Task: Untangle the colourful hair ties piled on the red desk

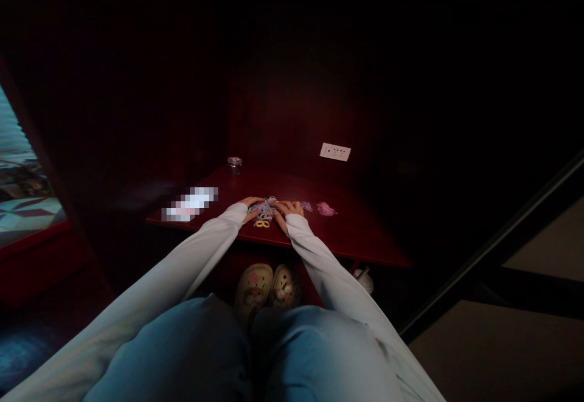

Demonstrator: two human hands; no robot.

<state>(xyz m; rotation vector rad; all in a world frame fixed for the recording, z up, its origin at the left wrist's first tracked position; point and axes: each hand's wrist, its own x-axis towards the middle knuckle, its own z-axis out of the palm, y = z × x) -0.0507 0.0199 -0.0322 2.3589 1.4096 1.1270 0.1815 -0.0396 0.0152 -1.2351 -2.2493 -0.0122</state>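
Observation:
A loose heap of small multicoloured hair ties [263, 208] lies near the front edge of the dark red tabletop [347, 232]. My left hand [249, 204] rests around the heap's left side, its fingers stretched out and the thumb apart. On the other side, my right hand [289, 210] touches the heap with fingers spread and slightly bent. Nothing gripped shows in either hand, though the fingertips are small and partly lost among the bands. Yellow hair ties [261, 224] lie at the heap's near edge. Right of my right hand are a purple bunch [306, 206] and a pink bunch [326, 208].
A clear jar [235, 165] stands at the back left of the tabletop. A bright, pixelated flat object [190, 204] lies at the left. A white socket panel [335, 152] is on the back wall. Below the table edge are my clogs [255, 286].

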